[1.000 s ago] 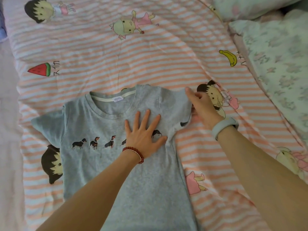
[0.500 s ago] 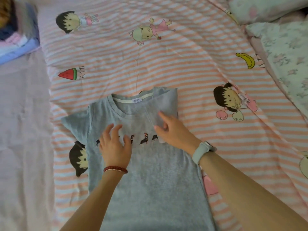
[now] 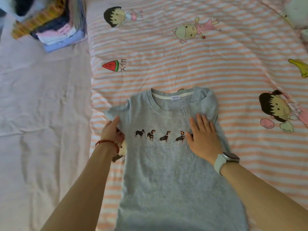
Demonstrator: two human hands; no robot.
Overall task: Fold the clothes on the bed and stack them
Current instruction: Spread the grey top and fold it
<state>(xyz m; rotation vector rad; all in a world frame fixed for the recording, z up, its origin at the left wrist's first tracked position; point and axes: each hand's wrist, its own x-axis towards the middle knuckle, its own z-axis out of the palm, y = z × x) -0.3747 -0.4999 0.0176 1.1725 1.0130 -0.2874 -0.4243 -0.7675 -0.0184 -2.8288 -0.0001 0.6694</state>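
A grey T-shirt (image 3: 168, 172) with a row of small dogs lies face up on the striped bedcover, collar away from me. Its right sleeve is folded in over the chest. My right hand (image 3: 202, 135) rests flat with straight fingers on that folded part. At the shirt's left edge, below the left sleeve, my left hand (image 3: 111, 130) takes hold of the fabric, thumb under the edge. A stack of folded clothes (image 3: 56, 29) stands at the far left of the bed.
The pink-and-white striped cover (image 3: 208, 64) with cartoon prints spreads around the shirt. A plain pale sheet (image 3: 41, 114) lies to the left. A pillow corner (image 3: 298, 12) shows at the top right.
My left hand has slid from the shirt's chest to its left edge by the sleeve. My right hand has flattened on the folded right side. The view has shifted left, showing the stack.
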